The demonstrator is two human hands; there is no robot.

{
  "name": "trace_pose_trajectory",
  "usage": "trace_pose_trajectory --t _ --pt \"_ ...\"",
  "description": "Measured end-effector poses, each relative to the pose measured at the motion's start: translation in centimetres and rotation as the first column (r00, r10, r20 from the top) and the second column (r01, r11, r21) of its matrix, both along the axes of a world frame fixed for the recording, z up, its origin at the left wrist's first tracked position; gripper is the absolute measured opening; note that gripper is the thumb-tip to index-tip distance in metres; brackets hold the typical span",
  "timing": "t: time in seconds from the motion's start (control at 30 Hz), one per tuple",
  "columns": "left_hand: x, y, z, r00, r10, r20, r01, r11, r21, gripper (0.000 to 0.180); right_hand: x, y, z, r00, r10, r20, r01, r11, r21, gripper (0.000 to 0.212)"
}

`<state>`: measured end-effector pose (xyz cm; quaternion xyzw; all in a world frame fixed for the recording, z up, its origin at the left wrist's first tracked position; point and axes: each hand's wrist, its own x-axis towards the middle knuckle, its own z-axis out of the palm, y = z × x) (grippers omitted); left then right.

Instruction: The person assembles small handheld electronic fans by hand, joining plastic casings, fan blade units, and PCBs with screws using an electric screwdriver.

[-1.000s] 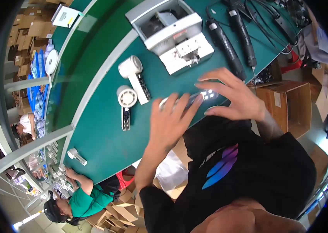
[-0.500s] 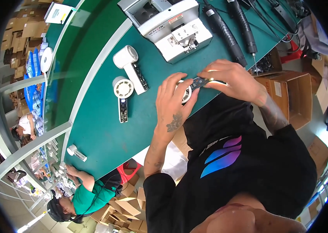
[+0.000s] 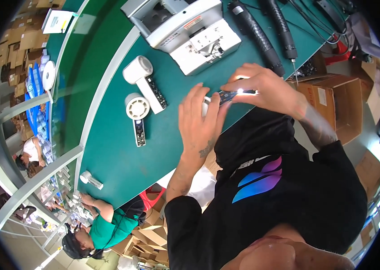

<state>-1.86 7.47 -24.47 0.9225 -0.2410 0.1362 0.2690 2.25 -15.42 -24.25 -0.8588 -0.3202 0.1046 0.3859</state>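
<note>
Both hands met over a small dark part point(image 3: 227, 95) at the near edge of the green bench point(image 3: 109, 153). The part was a narrow strip, and its long axis ran across the picture from left to right, roughly along the bench edge; one end pointed toward a white round piece point(image 3: 205, 104) half hidden under the left hand, the other toward a bright glare spot under the right fingers. What the part was in detail could not be told.

The left hand point(image 3: 199, 123) lay flat with fingers stretched toward the part, its grip apart, fingertips touching the white round piece and the strip's left end. The right hand point(image 3: 262, 90) arched over the strip, its grip clamped on the strip's right end between thumb and fingers.

Left of the strip, well clear of it, lay two white hair-dryer bodies: one whole-looking body point(image 3: 145, 83) with a dark panel on its handle, and below it one point(image 3: 137, 112) with its round grille turned up. Beyond the strip stood a grey and white fixture point(image 3: 190, 31). Right of that fixture, just beyond the right hand, two black electric screwdrivers point(image 3: 266, 36) lay with cables. Right of the strip, off the bench, stood an open cardboard box point(image 3: 329, 103). Far left of the strip, at the bench's lower end, another person in a green shirt point(image 3: 109, 225) sat.
</note>
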Motion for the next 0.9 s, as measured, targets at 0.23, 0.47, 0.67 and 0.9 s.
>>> trace_pose_trajectory --t 0.23,0.47,0.67,0.9 --pt "0.1 0.0 -0.7 0.990 -0.035 0.140 0.028 0.998 0.049 0.033 -2.8 -0.7 0.6 0.925 -0.171 0.341 0.154 0.985 0.076 0.049" --pt "0.4 0.1 -1.1 0.988 -0.086 0.125 0.084 0.996 0.019 0.030 -3.0 -0.3 -0.6 0.893 -0.111 0.436 0.114 0.993 0.019 0.050" --pt "0.2 0.1 -1.0 0.987 -0.059 0.150 0.057 0.998 0.018 0.034 -2.8 -0.5 -0.1 0.903 -0.092 0.420 0.089 0.996 0.026 0.044" --pt "0.4 -0.1 -0.8 0.965 -0.099 0.242 0.083 0.994 0.078 0.034 4.9 -2.8 2.4 0.686 -0.622 0.378 0.658 0.752 0.044 0.034"
